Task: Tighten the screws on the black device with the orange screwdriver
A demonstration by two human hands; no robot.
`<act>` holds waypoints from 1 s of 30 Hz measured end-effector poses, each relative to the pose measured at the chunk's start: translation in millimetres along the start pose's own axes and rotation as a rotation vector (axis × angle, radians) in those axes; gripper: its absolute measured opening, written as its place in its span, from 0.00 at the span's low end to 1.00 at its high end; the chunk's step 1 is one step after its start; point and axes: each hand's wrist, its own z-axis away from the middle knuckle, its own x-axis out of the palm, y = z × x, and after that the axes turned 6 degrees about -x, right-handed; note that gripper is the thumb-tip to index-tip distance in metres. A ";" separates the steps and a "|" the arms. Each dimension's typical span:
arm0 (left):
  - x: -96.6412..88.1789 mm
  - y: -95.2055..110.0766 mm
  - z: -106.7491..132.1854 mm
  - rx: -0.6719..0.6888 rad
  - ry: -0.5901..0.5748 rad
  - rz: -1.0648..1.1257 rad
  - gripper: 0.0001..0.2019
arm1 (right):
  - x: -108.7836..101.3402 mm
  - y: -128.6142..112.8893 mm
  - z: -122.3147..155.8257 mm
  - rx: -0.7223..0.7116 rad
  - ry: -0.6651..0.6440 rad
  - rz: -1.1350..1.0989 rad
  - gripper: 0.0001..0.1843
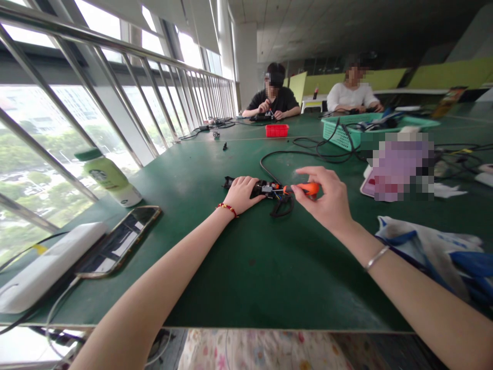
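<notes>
My left hand (242, 195) is wrapped over a black device (259, 188) with its inner parts and thin wires exposed, pressing it to the green table. A screwdriver (308, 188) with an orange and black handle lies between the thumb and fingers of my right hand (327, 198). Its shaft points left into the opened part of the device; the exact spot the tip touches is too small to make out. A black cable (283, 209) loops just below the device, and another runs away from it toward the back right.
At left stand a green-capped bottle (110, 177), a phone (121, 244) and a white power strip (50, 267). A small red basket (277, 131) and a teal basket (335, 134) are farther back. A plastic bag (427, 246) lies at right. Two people sit across the table.
</notes>
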 end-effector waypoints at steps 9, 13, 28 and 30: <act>-1.4 1.0 0.1 -0.004 -0.006 0.001 0.24 | 0.6 0.0 2.3 -0.017 -0.027 -0.008 0.09; -0.5 0.9 0.1 -0.007 -0.008 -0.002 0.24 | 0.7 -0.3 1.9 -0.002 -0.004 0.000 0.10; 0.6 -0.3 0.2 -0.008 -0.007 0.014 0.24 | -0.5 -1.9 -0.1 -0.060 -0.003 -0.023 0.17; 0.6 -0.3 0.3 -0.008 -0.009 0.013 0.24 | -0.7 -1.8 -0.3 -0.067 -0.001 -0.031 0.20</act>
